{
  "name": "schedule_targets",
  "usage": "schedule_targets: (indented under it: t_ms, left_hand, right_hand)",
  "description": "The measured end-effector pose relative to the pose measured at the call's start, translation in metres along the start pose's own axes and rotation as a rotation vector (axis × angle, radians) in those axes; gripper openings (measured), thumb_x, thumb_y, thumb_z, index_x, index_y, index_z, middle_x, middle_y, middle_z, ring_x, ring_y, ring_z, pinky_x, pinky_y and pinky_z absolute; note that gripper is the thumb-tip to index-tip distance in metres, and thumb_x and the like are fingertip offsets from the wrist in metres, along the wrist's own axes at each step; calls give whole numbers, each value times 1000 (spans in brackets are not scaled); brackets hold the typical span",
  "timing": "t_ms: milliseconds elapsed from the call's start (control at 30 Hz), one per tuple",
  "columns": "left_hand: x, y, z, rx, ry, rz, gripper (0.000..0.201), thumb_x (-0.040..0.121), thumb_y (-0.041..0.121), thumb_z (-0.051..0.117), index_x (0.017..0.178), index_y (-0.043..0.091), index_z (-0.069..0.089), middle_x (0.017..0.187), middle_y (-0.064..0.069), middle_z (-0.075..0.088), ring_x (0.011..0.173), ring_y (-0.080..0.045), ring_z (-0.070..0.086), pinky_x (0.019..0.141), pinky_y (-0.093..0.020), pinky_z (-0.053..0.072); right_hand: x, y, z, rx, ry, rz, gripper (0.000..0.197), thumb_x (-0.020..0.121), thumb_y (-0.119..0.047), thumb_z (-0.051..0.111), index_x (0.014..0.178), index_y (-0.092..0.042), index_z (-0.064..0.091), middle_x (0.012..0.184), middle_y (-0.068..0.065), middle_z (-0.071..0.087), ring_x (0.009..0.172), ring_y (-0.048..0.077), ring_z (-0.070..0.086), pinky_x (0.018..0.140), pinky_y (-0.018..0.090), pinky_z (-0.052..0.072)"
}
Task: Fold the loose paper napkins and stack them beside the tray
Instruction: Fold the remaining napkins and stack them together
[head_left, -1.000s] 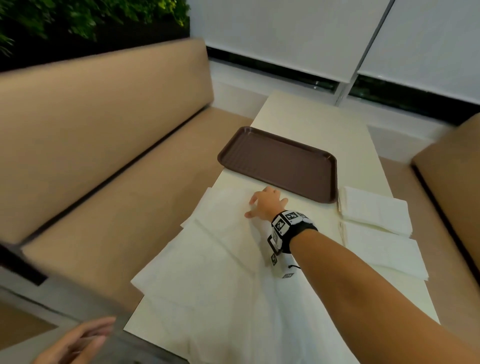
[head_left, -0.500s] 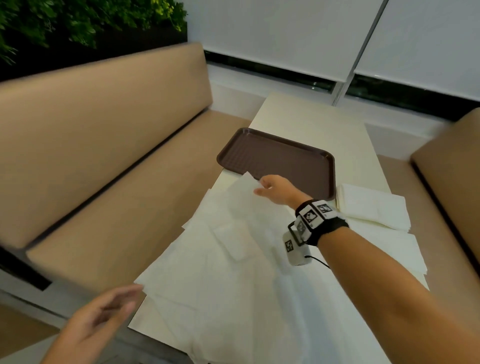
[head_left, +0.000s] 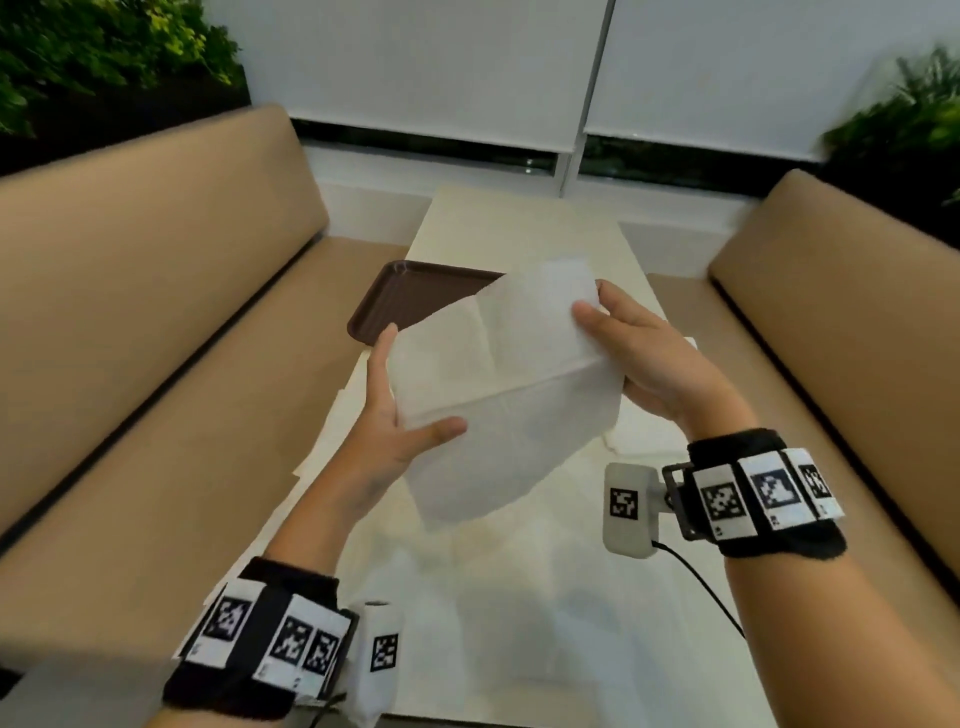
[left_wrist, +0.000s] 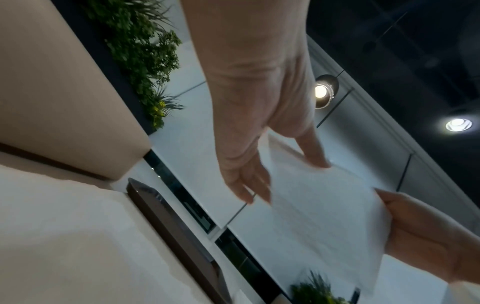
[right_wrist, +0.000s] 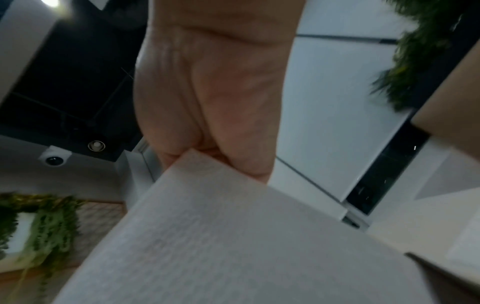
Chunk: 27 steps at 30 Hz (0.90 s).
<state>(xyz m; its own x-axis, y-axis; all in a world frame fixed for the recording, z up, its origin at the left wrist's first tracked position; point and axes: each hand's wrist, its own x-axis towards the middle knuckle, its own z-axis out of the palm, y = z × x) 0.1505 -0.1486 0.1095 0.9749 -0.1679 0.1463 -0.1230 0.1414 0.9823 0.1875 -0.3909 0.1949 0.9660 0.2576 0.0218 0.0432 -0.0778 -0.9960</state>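
A white paper napkin (head_left: 498, 374) hangs in the air above the table, folded over on itself, its lower part drooping. My left hand (head_left: 400, 410) pinches its left edge, thumb in front and fingers behind. My right hand (head_left: 639, 348) holds its right edge with the thumb on top. The left wrist view shows the napkin (left_wrist: 324, 216) between my left hand (left_wrist: 259, 164) and the right hand (left_wrist: 428, 236). In the right wrist view the napkin (right_wrist: 221, 236) is pinched by my right hand (right_wrist: 207, 144). The brown tray (head_left: 410, 296) lies behind the napkin.
Several loose white napkins (head_left: 493, 597) cover the near part of the cream table (head_left: 519, 228). Folded napkins (head_left: 639, 431) lie right of the tray, mostly hidden by my right hand. Tan benches (head_left: 130, 312) run along both sides. A window with blinds is at the far end.
My right hand lifted one napkin off the pile. My left hand came up from the near left table edge and took the napkin's left side. The napkin now hangs in the air.
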Motion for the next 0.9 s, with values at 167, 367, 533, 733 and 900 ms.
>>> schedule_targets:
  t_ms: [167, 367, 533, 733, 900]
  left_hand:
    - [6, 6, 24, 88, 89, 66, 69, 59, 40, 81, 119, 52, 48, 131, 5, 54, 118, -24, 56, 93, -50, 51]
    - [12, 15, 37, 286, 90, 102, 22, 74, 22, 80, 85, 33, 65, 94, 16, 63, 97, -25, 60, 86, -48, 53]
    - [17, 17, 36, 379, 43, 76, 20, 75, 16, 78, 89, 30, 73, 97, 8, 71, 95, -18, 65, 88, -40, 54]
    - [21, 26, 51, 488, 110, 177, 5, 83, 17, 70, 84, 22, 70, 68, 20, 65, 65, -3, 60, 60, -15, 46]
    - [21, 35, 67, 844, 138, 458, 3, 80, 21, 74, 83, 21, 72, 93, 10, 50, 88, -2, 45, 76, -14, 35]
  right_hand:
    - [-41, 23, -24, -45, 204, 40, 49, 82, -43, 63, 122, -29, 38, 98, 2, 72, 86, 18, 66, 71, 33, 52]
    - [-75, 45, -36, -83, 232, -108, 48, 70, -21, 77, 115, -24, 58, 84, 7, 71, 80, 21, 65, 81, 40, 51]
    - [-80, 58, -48, -206, 357, -133, 16, 83, -12, 71, 94, -24, 73, 59, -10, 38, 66, 19, 40, 75, 40, 43]
    - [-79, 66, -50, -290, 416, -54, 14, 89, -14, 65, 89, -28, 71, 81, -17, 64, 72, 10, 55, 84, 42, 54]
    - [-82, 57, -41, -569, 348, -133, 18, 78, -54, 61, 92, -44, 66, 130, -13, 42, 128, 9, 35, 104, 32, 32]
